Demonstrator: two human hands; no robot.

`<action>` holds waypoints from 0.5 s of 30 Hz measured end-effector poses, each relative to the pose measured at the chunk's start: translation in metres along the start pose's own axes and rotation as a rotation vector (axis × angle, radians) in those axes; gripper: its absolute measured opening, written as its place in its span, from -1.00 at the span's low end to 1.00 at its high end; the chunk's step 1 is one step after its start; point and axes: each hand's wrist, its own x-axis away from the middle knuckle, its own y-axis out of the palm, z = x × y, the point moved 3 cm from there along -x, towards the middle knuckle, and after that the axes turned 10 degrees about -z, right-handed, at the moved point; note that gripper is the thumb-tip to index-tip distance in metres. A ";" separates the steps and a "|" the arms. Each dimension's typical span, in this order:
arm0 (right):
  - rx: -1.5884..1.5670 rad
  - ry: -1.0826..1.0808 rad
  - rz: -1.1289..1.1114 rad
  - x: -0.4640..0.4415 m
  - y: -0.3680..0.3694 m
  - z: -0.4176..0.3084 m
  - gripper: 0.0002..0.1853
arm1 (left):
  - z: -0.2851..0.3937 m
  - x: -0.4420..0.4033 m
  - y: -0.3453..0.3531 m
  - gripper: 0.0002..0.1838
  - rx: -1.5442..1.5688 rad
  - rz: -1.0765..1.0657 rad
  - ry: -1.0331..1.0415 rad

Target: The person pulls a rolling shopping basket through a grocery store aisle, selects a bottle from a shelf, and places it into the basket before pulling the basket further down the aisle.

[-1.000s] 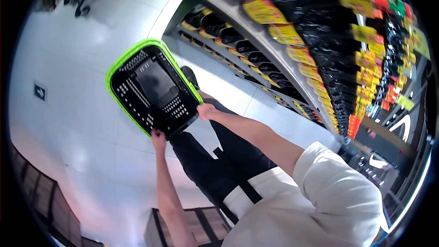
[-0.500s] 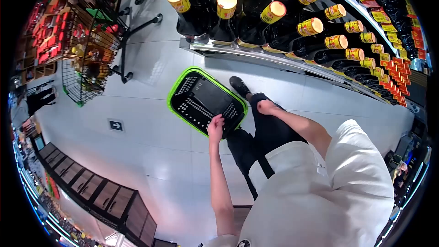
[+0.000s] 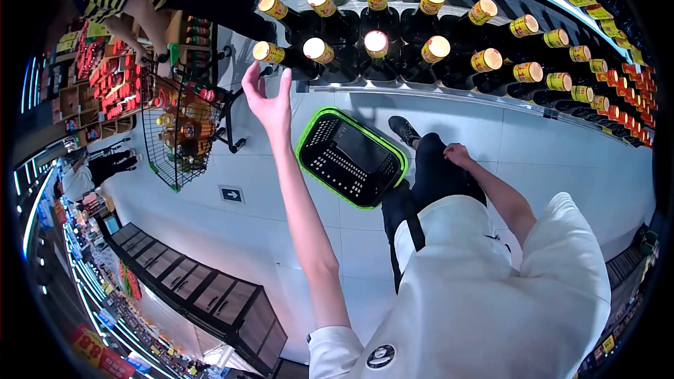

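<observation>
Gaping wide, the left hand (image 3: 270, 103) hangs near a dark bottle (image 3: 272, 53) (the right hand (image 3: 457, 155) curled up).

Shirt (image 3: 484, 309): white, loose, softly creased; short sleeves. Right sleeve (image 3: 570, 260) wide, standing out in a peaked fold; left sleeve (image 3: 333, 349) ends above the elbow, small dark mark at its edge. Round badge (image 3: 380, 356) on the shirt, left side: dark, pale design inside, too small to read. Black strap (image 3: 415, 234) down the front at the waist. Trousers (image 3: 447, 179) black. One shoe (image 3: 402, 129) visible, dark, rounded toe. Left hand (image 3: 269, 104) and right hand (image 3: 458, 155) bare.
</observation>
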 end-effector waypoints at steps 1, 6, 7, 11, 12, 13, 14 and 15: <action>-0.012 0.001 0.001 0.002 -0.002 0.000 -0.84 | -0.001 -0.011 0.008 -0.46 0.054 -0.045 0.007; 0.002 -0.012 0.095 0.005 -0.010 0.011 -0.84 | -0.014 -0.038 0.043 -0.80 0.297 -0.022 -0.146; -0.006 -0.007 0.096 0.005 -0.009 0.014 -0.84 | -0.017 -0.044 0.049 -0.86 0.285 -0.001 -0.102; 0.064 -0.008 0.138 0.009 -0.015 0.018 -0.84 | -0.025 -0.051 0.062 -0.80 0.302 0.113 -0.101; 0.101 -0.017 0.142 0.011 -0.016 0.015 -0.83 | -0.023 -0.051 0.064 -0.80 0.303 0.109 -0.105; 0.100 -0.012 0.142 0.014 -0.019 0.014 -0.83 | -0.021 -0.050 0.066 -0.81 0.306 0.138 -0.095; 0.095 0.004 0.139 0.016 -0.021 0.012 -0.83 | -0.020 -0.049 0.066 -0.81 0.308 0.167 -0.083; 0.091 0.019 0.136 0.016 -0.023 0.013 -0.84 | -0.018 -0.053 0.068 -0.79 0.264 0.234 0.039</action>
